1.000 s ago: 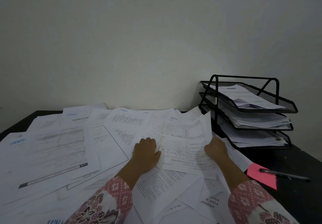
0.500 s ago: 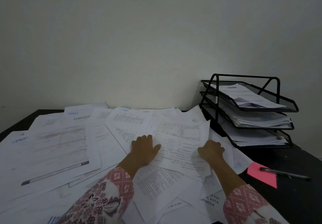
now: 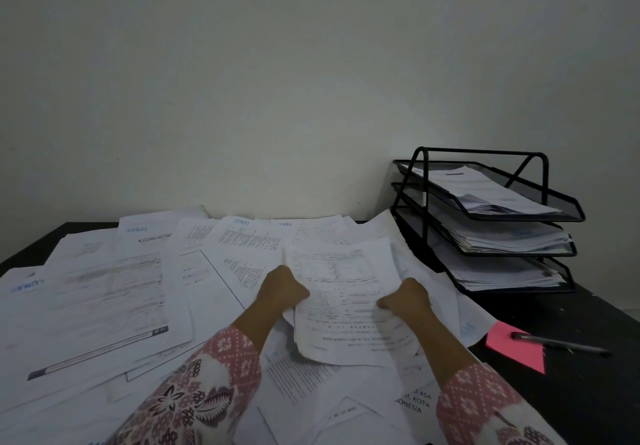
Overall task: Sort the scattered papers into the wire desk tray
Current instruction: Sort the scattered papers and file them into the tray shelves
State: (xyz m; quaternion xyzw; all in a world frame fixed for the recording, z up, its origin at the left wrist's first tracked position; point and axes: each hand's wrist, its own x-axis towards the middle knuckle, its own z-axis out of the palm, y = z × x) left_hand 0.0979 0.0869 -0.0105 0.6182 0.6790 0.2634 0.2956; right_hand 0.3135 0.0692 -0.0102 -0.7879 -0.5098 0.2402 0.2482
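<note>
Black desk (image 3: 588,406) under a bare pale wall (image 3: 311,80), dim light. At six o'clock the left hand (image 3: 282,288) and right hand (image 3: 407,297) each pinch a side edge of one printed sheet (image 3: 343,302), lifted off the loose papers (image 3: 114,292). It looks light, limp and easily creased; the edge grip suits it. Tray (image 3: 488,217), part filled, stands at three o'clock; note (image 3: 516,349) and pen (image 3: 561,342) nearer.

Plain off-white wall (image 3: 277,80) behind a black desk (image 3: 571,406) — dim, even lighting, darker toward the edges.
</note>
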